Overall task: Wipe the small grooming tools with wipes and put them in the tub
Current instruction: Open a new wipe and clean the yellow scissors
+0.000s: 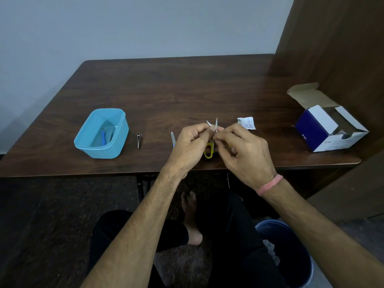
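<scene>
Your left hand is curled around a small pair of scissors, gripping them above the near edge of the table. The yellow handle loop shows below your fingers, and the two blades stand apart, their points poking up past your knuckles. Your right hand meets the left at the blades, fingertips pinched in against the metal; a wipe may be between them, but it is too small and hidden to make out (so what exactly that hand pinches cannot be told). A pink band sits on your right wrist.

Just left of your left hand, a nail file with a blue end lies flat on the wood. Further left lies a metal nail clipper, and beyond that stands the blue tub, open, with a blue-handled tool already inside it. The tub is well apart from your hands.

Behind your right hand, a torn white wipe sachet rests on the table. Toward the right edge sits a blue-and-white carton with its flaps open. Below the table, beside your right leg, a dark blue bin holds some crumpled white material.
</scene>
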